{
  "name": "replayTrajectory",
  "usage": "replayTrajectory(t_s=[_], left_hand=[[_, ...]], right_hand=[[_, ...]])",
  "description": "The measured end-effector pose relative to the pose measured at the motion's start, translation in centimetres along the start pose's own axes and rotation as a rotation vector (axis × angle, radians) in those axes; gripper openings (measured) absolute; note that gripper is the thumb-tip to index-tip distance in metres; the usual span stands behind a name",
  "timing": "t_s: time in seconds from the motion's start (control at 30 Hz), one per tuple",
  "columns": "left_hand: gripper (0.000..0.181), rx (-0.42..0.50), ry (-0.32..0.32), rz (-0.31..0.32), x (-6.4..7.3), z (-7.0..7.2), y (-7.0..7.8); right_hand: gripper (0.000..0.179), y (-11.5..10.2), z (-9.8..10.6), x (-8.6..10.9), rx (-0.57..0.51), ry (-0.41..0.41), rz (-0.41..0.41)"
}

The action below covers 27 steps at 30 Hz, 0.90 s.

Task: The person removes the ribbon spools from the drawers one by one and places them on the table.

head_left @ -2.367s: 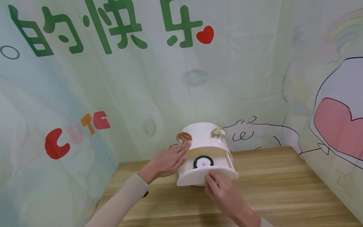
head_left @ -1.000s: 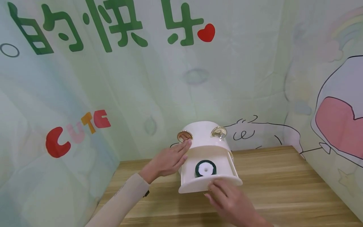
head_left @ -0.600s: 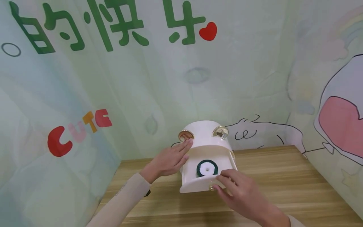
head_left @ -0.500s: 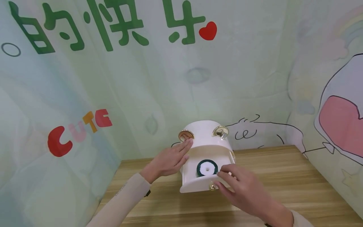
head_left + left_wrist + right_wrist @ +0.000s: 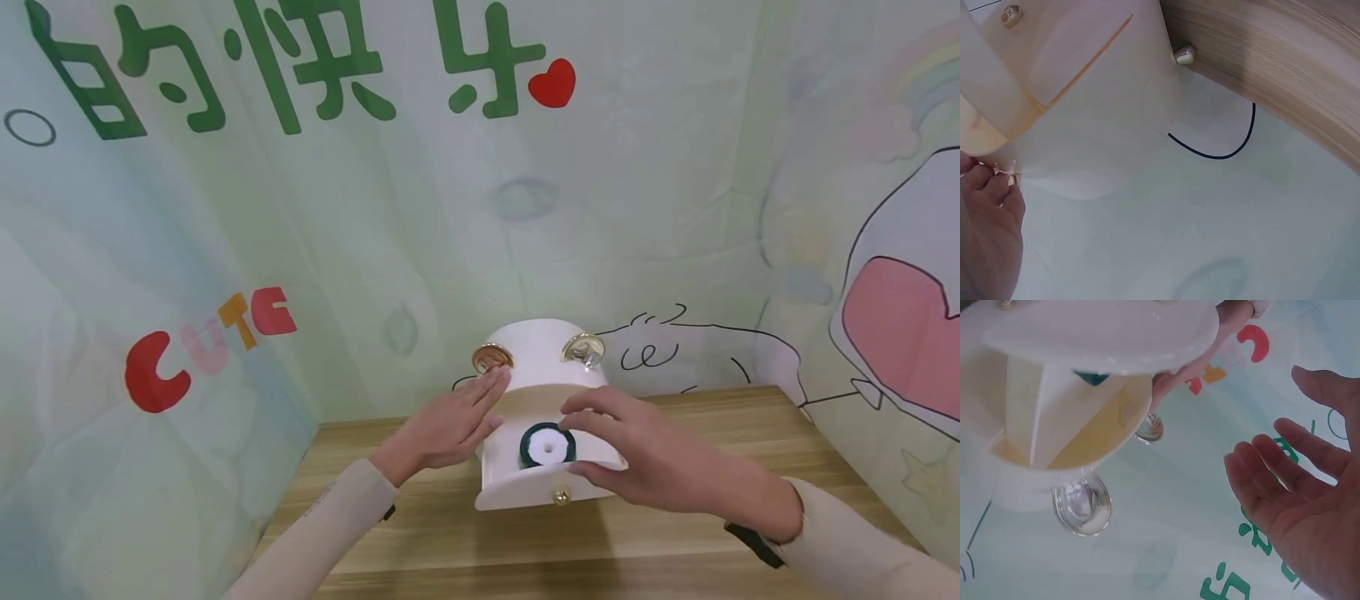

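A white storage box (image 5: 542,354) with two gold-rimmed round ornaments on top stands on the table, its drawer (image 5: 510,490) pulled out toward me. Inside the drawer lies a spool of dark green ribbon (image 5: 547,448) with a white core. My left hand (image 5: 442,427) rests with extended fingers against the box's left side, fingertips by the left ornament (image 5: 492,357). Over the drawer's right side hovers my right hand (image 5: 660,450), fingers apart and loosely bent, fingertips right by the spool. The right wrist view shows that hand (image 5: 1297,494) holding nothing.
On the drawer front sits a small gold knob (image 5: 561,495). The wooden table (image 5: 420,542) extends to both sides and in front of the box. Behind it hangs a printed cloth backdrop (image 5: 645,208), which also closes off the left and right.
The drawer has slid farther out toward me, bringing the whole spool into view. My right hand has let go of the knob and risen over the drawer. The left hand stays put.
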<state>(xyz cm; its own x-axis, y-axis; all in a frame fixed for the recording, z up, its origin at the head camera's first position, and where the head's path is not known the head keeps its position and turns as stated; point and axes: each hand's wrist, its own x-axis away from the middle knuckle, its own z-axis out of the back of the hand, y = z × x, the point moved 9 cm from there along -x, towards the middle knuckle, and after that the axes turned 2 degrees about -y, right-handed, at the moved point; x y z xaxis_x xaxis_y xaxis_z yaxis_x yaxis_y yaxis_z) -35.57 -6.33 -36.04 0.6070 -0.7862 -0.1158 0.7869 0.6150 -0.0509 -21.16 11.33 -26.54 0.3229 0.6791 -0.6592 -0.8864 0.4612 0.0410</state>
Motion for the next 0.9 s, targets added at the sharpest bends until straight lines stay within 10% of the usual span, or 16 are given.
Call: replayTrajectory(t_s=[0.9], left_hand=[[0.068,-0.007,-0.032,0.008,0.1,0.1,-0.1]], right_hand=[[0.042,4.6,-6.8,-3.3,0.03,-0.74,-0.093]])
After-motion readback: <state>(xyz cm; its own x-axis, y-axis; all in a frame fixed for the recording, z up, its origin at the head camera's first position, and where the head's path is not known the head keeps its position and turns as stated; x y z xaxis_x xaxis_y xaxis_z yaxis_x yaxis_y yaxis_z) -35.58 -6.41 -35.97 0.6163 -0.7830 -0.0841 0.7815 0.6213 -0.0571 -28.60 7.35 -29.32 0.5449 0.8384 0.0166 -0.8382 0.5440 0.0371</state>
